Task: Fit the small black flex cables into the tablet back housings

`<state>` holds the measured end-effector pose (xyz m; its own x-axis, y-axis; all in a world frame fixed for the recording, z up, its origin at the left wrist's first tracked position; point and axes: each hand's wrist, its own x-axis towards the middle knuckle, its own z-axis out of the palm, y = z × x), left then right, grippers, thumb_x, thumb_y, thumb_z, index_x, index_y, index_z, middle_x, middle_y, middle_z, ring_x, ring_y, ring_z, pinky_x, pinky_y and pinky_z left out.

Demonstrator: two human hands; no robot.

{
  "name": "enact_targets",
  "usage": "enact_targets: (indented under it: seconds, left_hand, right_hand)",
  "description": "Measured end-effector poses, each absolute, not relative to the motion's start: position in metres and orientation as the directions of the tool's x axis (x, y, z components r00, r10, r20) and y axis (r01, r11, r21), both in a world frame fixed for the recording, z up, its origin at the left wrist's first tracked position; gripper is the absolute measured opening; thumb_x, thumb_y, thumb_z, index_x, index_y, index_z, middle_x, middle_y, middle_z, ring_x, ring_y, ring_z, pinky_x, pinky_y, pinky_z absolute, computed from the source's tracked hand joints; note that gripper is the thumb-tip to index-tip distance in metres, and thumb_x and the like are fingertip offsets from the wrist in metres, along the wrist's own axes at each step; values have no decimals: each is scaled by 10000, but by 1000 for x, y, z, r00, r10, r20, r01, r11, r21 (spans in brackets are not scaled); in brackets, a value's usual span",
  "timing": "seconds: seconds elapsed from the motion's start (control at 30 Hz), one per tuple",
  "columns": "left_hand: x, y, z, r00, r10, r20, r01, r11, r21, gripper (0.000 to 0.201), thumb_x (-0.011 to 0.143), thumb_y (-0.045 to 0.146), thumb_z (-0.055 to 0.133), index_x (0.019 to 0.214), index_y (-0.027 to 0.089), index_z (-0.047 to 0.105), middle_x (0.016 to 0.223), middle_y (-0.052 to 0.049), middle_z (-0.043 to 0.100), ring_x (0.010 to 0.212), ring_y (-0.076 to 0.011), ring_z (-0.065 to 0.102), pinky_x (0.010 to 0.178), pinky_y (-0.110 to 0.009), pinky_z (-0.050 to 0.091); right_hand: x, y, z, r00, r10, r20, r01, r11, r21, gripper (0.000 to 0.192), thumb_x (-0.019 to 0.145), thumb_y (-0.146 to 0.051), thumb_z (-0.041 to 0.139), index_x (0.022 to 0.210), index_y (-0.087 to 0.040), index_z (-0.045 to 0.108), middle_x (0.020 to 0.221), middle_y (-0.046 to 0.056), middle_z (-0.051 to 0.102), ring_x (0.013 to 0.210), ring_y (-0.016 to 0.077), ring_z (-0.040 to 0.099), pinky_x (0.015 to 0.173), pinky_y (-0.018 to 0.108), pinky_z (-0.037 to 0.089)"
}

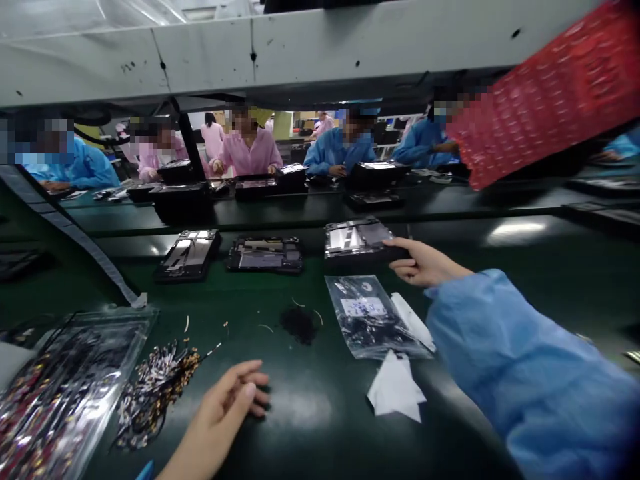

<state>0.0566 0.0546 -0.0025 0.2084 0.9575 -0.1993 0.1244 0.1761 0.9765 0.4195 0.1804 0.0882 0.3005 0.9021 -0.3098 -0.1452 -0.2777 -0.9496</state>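
My right hand (pixel 423 261) reaches forward and grips the right edge of a black tray (pixel 367 257), its thumb on top. Inside that tray lies an opened flat electronic device (pixel 355 235) with a shiny silver panel. My left hand (pixel 235 395) hovers low over the green bench, fingers loosely bent and apart, holding nothing. Just left of it lies a bundle of short cables (pixel 155 387) with gold-coloured ends. Ahead of it sits a small heap of tiny black pieces (pixel 299 324). Below the tray is a clear zip bag (pixel 373 313) of dark small parts.
Two more black trays with devices (pixel 187 253) (pixel 265 255) stand further left. White paper pieces (pixel 397 387) lie near the bag. A large clear bag of cables (pixel 60 400) fills the lower left. Red bubble wrap (pixel 555 93) hangs upper right. Co-workers sit across the bench.
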Motion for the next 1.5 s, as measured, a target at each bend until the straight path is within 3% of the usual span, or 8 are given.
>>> enact_targets:
  seconds: [0.2, 0.37, 0.53, 0.83, 0.97, 1.1, 1.33, 1.5]
  left_hand:
    - [101, 45, -1, 252, 922, -295, -373, 374, 849, 722, 745, 622, 630, 1298, 194, 449, 1247, -164, 600, 1127, -273, 595, 925, -419, 515]
    - [105, 25, -14, 14, 971, -240, -261, 235, 936, 718, 694, 486, 747, 1285, 214, 442, 1324, -112, 553, 1217, -263, 529, 1004, -382, 464]
    - [74, 11, -13, 68, 985, -160, -151, 169, 974, 665, 725, 429, 734, 1290, 182, 483, 1339, -106, 551, 1229, -255, 519, 1032, -324, 432]
    - [4, 42, 15, 395, 802, -448, 129, 434, 892, 562, 679, 478, 725, 1139, 164, 649, 1095, -104, 693, 950, -268, 658, 804, -303, 524]
    - [11, 65, 20, 461, 780, -423, 578, 98, 810, 449, 792, 533, 578, 1091, 210, 667, 1173, -78, 648, 1098, -278, 586, 957, -351, 456]
    - [42, 78, 21, 461, 871, -172, 806, -329, 493, 538, 853, 496, 469, 1240, 133, 557, 1288, -163, 522, 1227, -334, 462, 1055, -490, 351]
    - [166, 93, 13, 840, 537, -84, 526, -763, 376, 456, 932, 406, 417, 1310, 160, 485, 1488, -167, 306, 1389, -296, 270, 1116, -449, 292]
    - [220, 107, -10, 857, 507, -96, 502, -778, 377, 424, 954, 376, 370, 1300, 149, 464, 1464, -165, 364, 1358, -306, 317, 1105, -560, 234]
  right_hand:
    - [346, 74, 65, 127, 877, -463, -351, -397, -848, 310, 753, -295, 678, 684, -203, 390, 480, -118, 242, 358, 13, 179, 335, 145, 160]
    - [307, 11, 22, -106, 896, -432, -374, -439, -817, 381, 698, -405, 764, 787, -184, 467, 584, -99, 370, 404, -10, 198, 387, 143, 139]
    - [313, -13, -10, -143, 922, -359, -90, -373, -923, 449, 744, -572, 673, 714, -140, 554, 500, -78, 351, 410, 13, 223, 415, 189, 131]
    - [391, -14, -30, 482, 872, -81, -253, 50, -966, 366, 567, -540, 782, 602, -186, 698, 911, 82, 679, 678, 145, 572, 547, 244, 495]
    - [399, -8, -38, 517, 854, -53, -235, 82, -968, 505, 616, -714, 663, 673, -213, 679, 715, 47, 657, 546, 130, 560, 458, 246, 486]
    - [397, -3, -46, 537, 844, -6, -162, 97, -982, 535, 663, -745, 605, 696, -211, 619, 671, 43, 658, 612, 172, 646, 594, 308, 567]
    - [394, 8, -57, 517, 852, 80, 100, 32, -994, 363, 648, -478, 775, 866, -203, 682, 924, 63, 705, 882, 231, 669, 902, 460, 505]
    - [395, 24, -70, 512, 830, 222, 291, 75, -954, 333, 674, -477, 730, 863, -209, 674, 930, 58, 689, 922, 237, 636, 912, 449, 473]
